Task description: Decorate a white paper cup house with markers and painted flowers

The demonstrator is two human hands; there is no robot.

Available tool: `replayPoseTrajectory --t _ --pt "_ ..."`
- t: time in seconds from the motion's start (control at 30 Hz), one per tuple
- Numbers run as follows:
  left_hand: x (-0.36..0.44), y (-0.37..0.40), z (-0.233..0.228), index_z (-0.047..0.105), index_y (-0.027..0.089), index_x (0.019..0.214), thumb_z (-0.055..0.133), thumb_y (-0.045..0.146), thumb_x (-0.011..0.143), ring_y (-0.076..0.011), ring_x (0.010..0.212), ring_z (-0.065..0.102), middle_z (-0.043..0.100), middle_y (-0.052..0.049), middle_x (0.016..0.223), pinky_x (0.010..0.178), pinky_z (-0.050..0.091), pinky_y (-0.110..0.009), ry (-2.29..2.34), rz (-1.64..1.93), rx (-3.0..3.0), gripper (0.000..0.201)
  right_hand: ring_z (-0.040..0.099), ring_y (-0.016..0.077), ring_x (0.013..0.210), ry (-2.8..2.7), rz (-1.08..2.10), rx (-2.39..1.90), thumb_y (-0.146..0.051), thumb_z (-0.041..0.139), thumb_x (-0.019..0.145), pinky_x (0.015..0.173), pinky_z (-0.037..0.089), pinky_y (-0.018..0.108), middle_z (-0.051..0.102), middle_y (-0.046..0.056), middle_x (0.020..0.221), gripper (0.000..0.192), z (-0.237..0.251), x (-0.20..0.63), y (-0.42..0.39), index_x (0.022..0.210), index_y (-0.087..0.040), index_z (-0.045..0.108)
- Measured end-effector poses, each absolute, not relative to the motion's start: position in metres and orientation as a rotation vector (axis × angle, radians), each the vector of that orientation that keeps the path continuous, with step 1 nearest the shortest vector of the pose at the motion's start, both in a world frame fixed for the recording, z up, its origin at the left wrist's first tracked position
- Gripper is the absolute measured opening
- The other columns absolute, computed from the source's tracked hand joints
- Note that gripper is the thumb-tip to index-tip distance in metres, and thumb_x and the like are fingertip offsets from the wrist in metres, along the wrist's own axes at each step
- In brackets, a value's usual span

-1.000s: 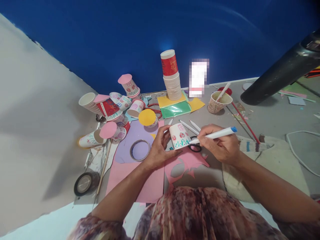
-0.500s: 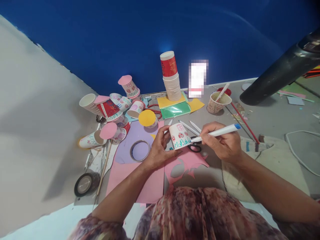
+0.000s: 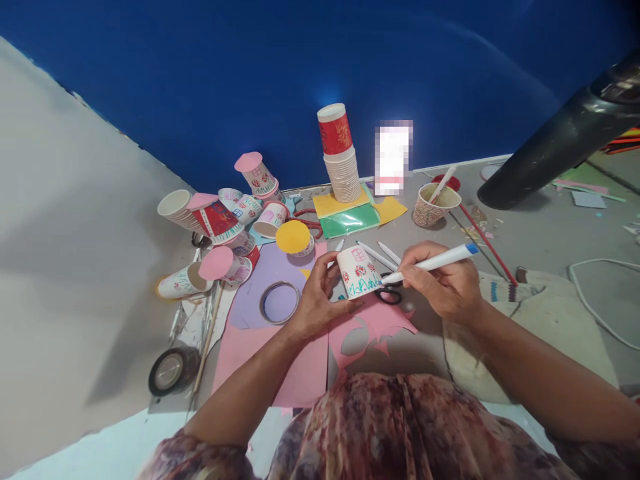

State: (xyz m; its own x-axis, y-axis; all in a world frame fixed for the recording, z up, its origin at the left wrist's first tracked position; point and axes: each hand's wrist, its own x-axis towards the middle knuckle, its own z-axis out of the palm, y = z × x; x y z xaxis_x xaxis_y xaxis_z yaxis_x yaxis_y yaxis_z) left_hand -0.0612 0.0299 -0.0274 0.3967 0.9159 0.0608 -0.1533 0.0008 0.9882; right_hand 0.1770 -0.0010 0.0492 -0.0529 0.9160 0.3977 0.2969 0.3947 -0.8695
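Observation:
My left hand [image 3: 316, 301] grips an upside-down white paper cup [image 3: 357, 270] with red flower marks, a pink window and green zigzag lines near its rim. My right hand [image 3: 443, 283] holds a white marker with a blue cap [image 3: 435, 261], its tip touching the cup's lower right side. Black scissors [image 3: 389, 293] lie on the grey floor just under the marker tip. Pink paper [image 3: 300, 360] with cut-out shapes lies beneath both hands.
Decorated cups [image 3: 220, 223] are piled at the left beside a tape roll [image 3: 280, 301] on purple paper. A tall cup stack [image 3: 343, 167] stands on yellow and green sheets. A patterned cup with a stick [image 3: 434, 203], loose white pens [image 3: 380, 253], a black tape roll [image 3: 170, 369] and a white cable [image 3: 595, 293] lie around.
The marker tip has shifted slightly up along the cup's lower right side, and the right hand has lifted a little. The left hand keeps the cup nearly still.

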Motion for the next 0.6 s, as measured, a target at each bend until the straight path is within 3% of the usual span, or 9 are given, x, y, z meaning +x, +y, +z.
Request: replayPoseTrajectory --t 0.6 --pt "-0.0619 0.0295 -0.0293 0.053 0.030 0.133 0.102 0.023 0.064 -0.0289 0.140 0.060 0.062 -0.008 0.145 0.113 0.053 -0.040 0.728 1.017 1.213 0.085 0.062 0.0134 0.052 -1.575 0.703 -1.124 -0.024 0.065 0.093 0.050 0.047 0.025 0.067 -0.001 0.062 0.017 0.0490 0.1786 0.0025 0.076 -0.022 0.068"
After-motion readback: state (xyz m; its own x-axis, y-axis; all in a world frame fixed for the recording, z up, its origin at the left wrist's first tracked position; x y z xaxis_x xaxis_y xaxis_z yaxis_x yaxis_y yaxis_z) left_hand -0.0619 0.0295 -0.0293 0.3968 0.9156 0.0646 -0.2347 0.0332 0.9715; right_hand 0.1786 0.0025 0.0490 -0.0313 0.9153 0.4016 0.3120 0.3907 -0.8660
